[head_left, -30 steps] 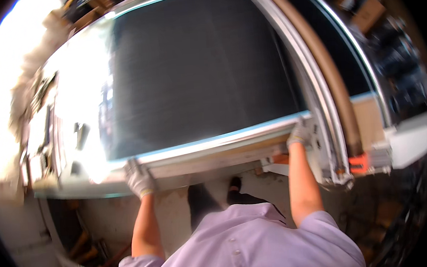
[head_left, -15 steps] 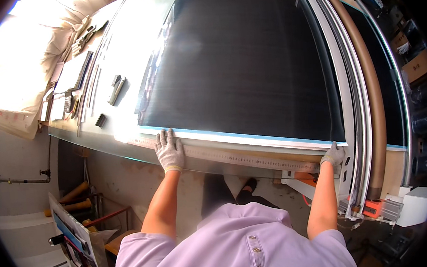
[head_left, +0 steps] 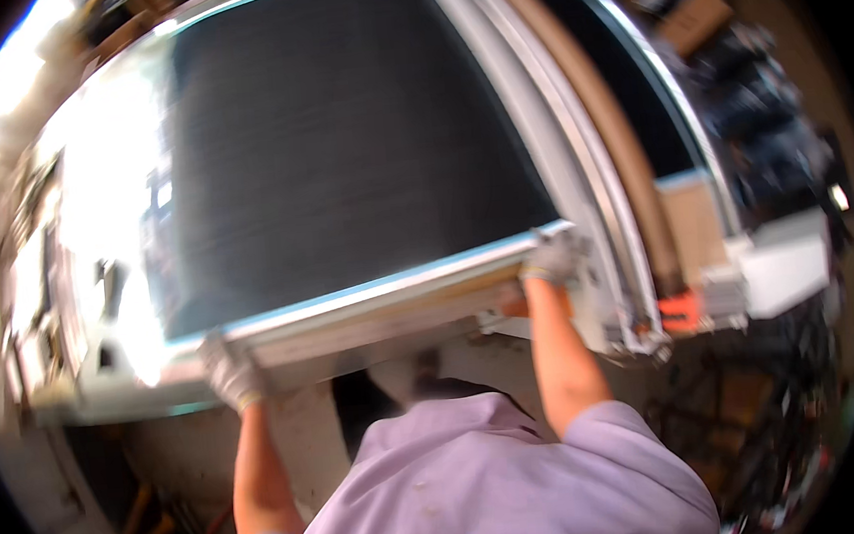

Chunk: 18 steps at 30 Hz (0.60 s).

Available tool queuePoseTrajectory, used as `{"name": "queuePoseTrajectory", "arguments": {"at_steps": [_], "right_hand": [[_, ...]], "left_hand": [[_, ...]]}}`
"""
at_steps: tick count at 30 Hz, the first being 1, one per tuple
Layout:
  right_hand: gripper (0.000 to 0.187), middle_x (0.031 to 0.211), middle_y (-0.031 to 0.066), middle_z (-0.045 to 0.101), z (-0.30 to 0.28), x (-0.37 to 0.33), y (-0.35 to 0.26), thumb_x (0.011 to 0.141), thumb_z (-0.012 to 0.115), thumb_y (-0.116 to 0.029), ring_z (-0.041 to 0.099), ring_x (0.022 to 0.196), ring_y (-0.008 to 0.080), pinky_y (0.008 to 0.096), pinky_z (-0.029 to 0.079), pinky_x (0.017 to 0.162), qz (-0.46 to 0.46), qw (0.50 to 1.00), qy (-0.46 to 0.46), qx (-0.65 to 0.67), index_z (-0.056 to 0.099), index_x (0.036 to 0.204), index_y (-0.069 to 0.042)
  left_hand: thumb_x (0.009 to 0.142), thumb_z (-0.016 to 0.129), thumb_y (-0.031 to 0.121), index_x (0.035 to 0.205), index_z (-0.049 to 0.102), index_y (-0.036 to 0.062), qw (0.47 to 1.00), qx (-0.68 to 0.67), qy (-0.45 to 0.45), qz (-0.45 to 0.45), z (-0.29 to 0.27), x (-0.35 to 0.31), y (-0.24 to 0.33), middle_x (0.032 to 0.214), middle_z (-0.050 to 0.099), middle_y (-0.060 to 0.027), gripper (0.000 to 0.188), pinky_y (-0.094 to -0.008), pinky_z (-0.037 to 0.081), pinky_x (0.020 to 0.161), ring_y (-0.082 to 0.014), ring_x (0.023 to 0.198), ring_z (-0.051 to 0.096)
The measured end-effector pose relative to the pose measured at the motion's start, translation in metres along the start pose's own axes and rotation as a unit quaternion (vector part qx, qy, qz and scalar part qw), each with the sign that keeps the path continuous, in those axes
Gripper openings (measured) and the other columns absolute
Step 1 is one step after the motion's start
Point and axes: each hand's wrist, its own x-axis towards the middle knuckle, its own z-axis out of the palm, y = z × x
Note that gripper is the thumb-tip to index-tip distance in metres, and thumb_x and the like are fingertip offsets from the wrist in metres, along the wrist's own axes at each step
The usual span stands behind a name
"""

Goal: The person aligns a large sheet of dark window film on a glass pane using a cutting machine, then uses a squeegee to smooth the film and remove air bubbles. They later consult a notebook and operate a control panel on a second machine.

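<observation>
A large black sheet [head_left: 338, 154] edged with a light-blue and white strip lies on a glass-topped table [head_left: 136, 395]. My left hand [head_left: 230, 371], in a pale grey glove, rests at the sheet's near left corner, fingers reaching forward and apart as far as the blur shows. At the near right corner is my right hand [head_left: 552, 257], gloved too, touching the white strip beside the metal rails. Motion smears its fingers, so I cannot tell whether they pinch the edge. A pale ruler strip [head_left: 352, 335] runs along the table's near side.
Silver rails [head_left: 525, 109] and a brown tube [head_left: 583, 84] cross the table right of the sheet, with more black sheet [head_left: 630, 100] beyond. An orange part [head_left: 679, 312] and a white box [head_left: 786, 264] sit at their near end. Small dark items [head_left: 106, 292] lie left in glare.
The view has swung to the right, shifting the table leftward and blurring the picture. My left hand has moved leftward along the strip to the sheet's corner; my right hand stays at the right corner.
</observation>
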Motion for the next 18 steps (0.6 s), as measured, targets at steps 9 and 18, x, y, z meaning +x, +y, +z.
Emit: {"name": "queuePoseTrajectory", "arguments": {"at_steps": [9, 18], "right_hand": [[0.055, 0.157, 0.0143, 0.038, -0.053, -0.036, -0.014, 0.099, 0.054, -0.037, 0.034, 0.145, 0.0355, 0.0534, 0.024, 0.119, -0.234, 0.962, -0.044, 0.129, 0.045, 0.146, -0.011], [0.057, 0.159, 0.0114, 0.036, -0.039, -0.034, -0.009, 0.099, 0.053, -0.036, 0.029, 0.148, 0.0311, 0.048, 0.022, 0.122, -0.22, 0.966, -0.089, 0.103, 0.044, 0.148, -0.008]], "left_hand": [[0.103, 0.043, 0.035, 0.147, 0.046, 0.0068, 0.998, 0.009, 0.043, 0.046, 0.029, 0.005, -0.02, 0.156, 0.041, -0.0144, 0.052, -0.0432, 0.029, 0.118, -0.0333, 0.145, 0.034], [0.103, 0.044, 0.034, 0.147, 0.047, 0.0056, 0.998, -0.001, 0.046, 0.046, 0.03, 0.005, -0.025, 0.154, 0.044, -0.0149, 0.052, -0.043, 0.029, 0.118, -0.0333, 0.144, 0.036]]}}
